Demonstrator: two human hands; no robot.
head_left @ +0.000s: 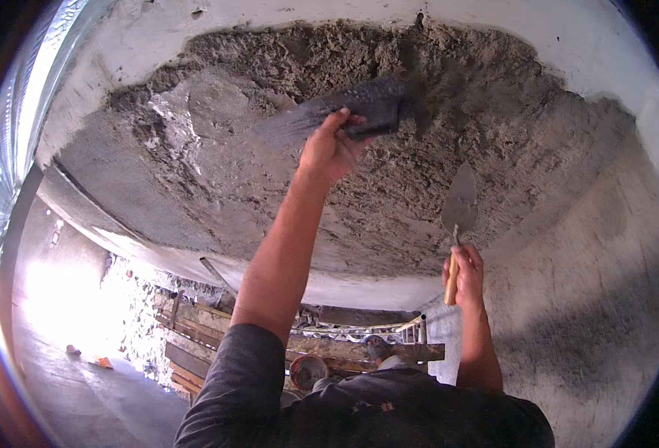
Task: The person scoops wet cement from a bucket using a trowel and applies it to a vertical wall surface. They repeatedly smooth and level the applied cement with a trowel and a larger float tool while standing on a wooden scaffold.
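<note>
My left hand (331, 153) is raised in front of the wall, gripping a dark plastering float (370, 101) whose blade lies against or close to the fresh mortar (225, 134). Motion smears the float's left end. Lower and to the right, my right hand (467, 276) is closed around the wooden handle of a pointing trowel (461, 200). The trowel's grey blade points upward, and I cannot tell whether it touches the wall. Rough, lumpy mortar spreads across the upper middle, with smoother, wetter mortar to the left of the float.
Below me are wooden scaffold planks (195, 317) with a round bucket (308, 371) on them. A thin pole (217, 275) slants near the planks. Clear plastic sheeting (8, 172) hangs at the left edge. Grey plastered wall (591, 291) stretches along the right.
</note>
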